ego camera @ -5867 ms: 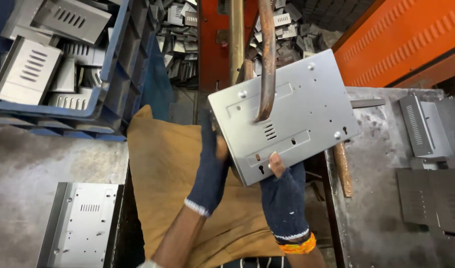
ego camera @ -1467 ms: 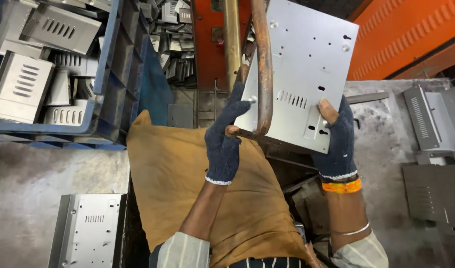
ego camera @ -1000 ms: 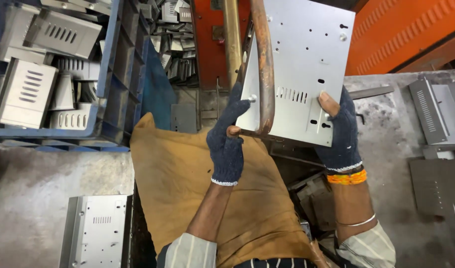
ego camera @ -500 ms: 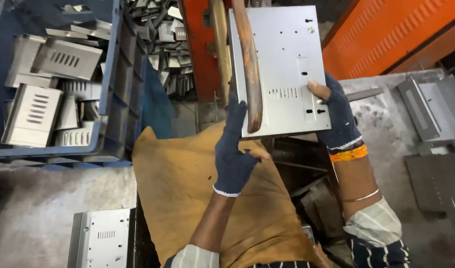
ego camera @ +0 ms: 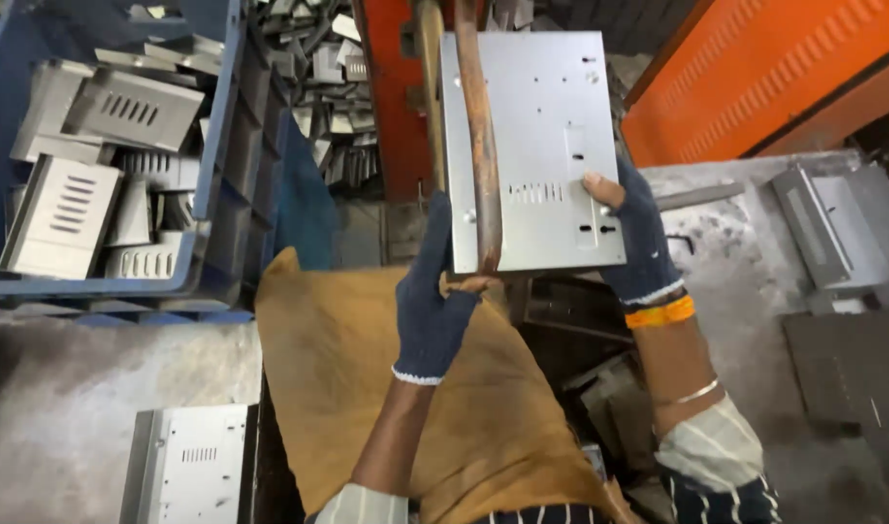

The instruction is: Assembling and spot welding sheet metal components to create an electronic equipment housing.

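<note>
from my remote seat the biggest thing i see is the blue crate (ego camera: pixel 221 204) at upper left, heaped with slotted grey metal parts. next, a tan cloth (ego camera: pixel 367 378) spreads under my arms. held up in front of me is the grey metal panel (ego camera: pixel 551 126), upright, with a rusty curved bar (ego camera: pixel 478 136) crossing its face. another flat panel (ego camera: pixel 187 475) lies at lower left. my left hand (ego camera: pixel 435 301), gloved, is clamped on the panel's bottom-left corner; my right hand (ego camera: pixel 633 233), gloved too, is pinching its right edge.
</note>
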